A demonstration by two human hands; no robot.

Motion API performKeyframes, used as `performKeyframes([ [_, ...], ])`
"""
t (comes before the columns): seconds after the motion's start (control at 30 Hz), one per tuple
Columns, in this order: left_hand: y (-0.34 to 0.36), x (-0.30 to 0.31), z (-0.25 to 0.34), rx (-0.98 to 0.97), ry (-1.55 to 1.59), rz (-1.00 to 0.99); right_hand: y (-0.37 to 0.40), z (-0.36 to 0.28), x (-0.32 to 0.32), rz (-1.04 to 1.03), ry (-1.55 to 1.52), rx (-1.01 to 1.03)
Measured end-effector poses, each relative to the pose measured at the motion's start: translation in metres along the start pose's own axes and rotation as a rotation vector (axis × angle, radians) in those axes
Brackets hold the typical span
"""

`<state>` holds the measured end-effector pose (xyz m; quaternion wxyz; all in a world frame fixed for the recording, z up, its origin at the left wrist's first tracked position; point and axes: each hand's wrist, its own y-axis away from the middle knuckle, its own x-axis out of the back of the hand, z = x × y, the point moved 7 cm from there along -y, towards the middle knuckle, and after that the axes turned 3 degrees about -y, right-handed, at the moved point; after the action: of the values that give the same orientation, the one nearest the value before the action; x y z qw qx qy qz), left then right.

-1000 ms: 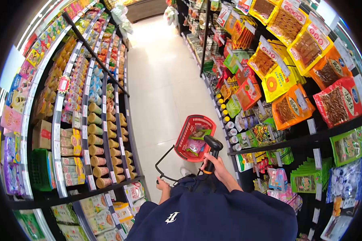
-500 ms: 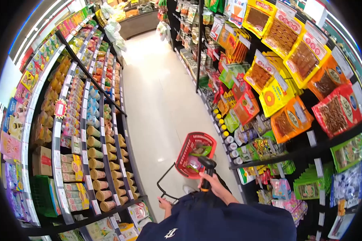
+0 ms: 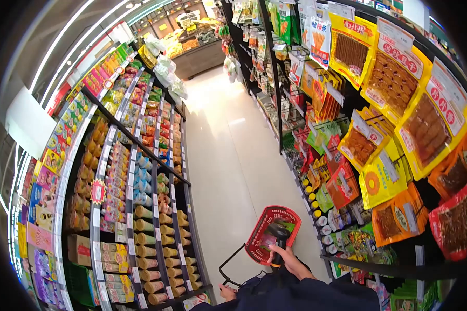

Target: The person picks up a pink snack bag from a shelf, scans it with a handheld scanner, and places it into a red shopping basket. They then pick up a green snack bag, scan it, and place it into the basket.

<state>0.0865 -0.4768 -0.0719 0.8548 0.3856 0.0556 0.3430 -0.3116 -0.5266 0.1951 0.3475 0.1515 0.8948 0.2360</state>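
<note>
A red plastic shopping basket [image 3: 252, 251] is low in front of me in the aisle, holding a few packets, one green and one pinkish. Its black handle [image 3: 232, 257] swings out to the left, and my left hand [image 3: 228, 292] is closed around the near end. My right hand [image 3: 291, 263] grips a black handheld barcode scanner [image 3: 279, 236], whose head is over the near right part of the basket and hides some of its contents. Dark navy sleeves cover both my arms.
On the left, a tiered shelf carries rows of brown-lidded cups [image 3: 149, 275] and boxed snacks. Yellow snack packets [image 3: 394, 78] hang from the right rack, jutting toward the aisle. Pale floor [image 3: 233, 171] runs between them to a produce stand [image 3: 202, 63].
My view has tilted up, so the basket, hands and shelves appear lower and farther right. Both hands keep their holds on the handle and the scanner.
</note>
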Motion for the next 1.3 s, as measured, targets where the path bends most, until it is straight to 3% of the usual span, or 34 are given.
performKeyframes([
  [0.17,0.0,-0.058,0.008,-0.004,0.051,-0.053,-0.043,-0.053,0.006,-0.087,0.02,0.034],
  [0.3,0.0,-0.092,0.013,0.016,0.139,0.019,-0.068,-0.085,0.012,-0.12,0.037,0.109],
  [0.43,0.016,-0.118,0.026,-0.118,0.213,0.128,-0.082,-0.101,0.025,-0.097,0.066,0.075],
  [0.57,0.026,-0.131,0.029,-0.106,0.316,0.322,-0.09,-0.108,0.035,-0.078,0.126,-0.011],
  [0.7,0.02,-0.169,0.05,-0.329,0.162,0.318,-0.1,-0.113,0.037,-0.119,0.173,-0.019],
  [0.83,0.038,-0.163,0.053,-0.224,0.205,0.387,-0.096,-0.122,0.023,-0.095,0.168,-0.054],
  [0.9,0.026,-0.172,0.06,-0.282,0.181,0.353,-0.095,-0.121,0.018,-0.069,0.157,-0.05],
  [1.03,0.024,-0.2,0.081,-0.247,0.055,-0.019,-0.099,-0.115,0.017,-0.024,0.159,-0.012],
  [1.13,0.032,-0.196,0.078,-0.034,0.131,-0.183,-0.093,-0.116,0.008,0.032,0.098,-0.005],
  [1.2,0.014,-0.176,0.081,-0.142,-0.303,-0.227,-0.093,-0.117,0.006,0.066,0.071,0.01],
  [1.23,0.018,-0.164,0.084,-0.173,-0.402,-0.035,-0.09,-0.115,0.005,0.082,0.055,0.029],
  [1.27,0.021,-0.159,0.095,-0.225,-0.517,-0.061,-0.088,-0.113,0.006,0.1,0.054,0.034],
  [1.3,-0.004,-0.149,0.089,-0.589,-0.864,0.102,-0.088,-0.113,0.004,0.113,0.052,0.049],
])
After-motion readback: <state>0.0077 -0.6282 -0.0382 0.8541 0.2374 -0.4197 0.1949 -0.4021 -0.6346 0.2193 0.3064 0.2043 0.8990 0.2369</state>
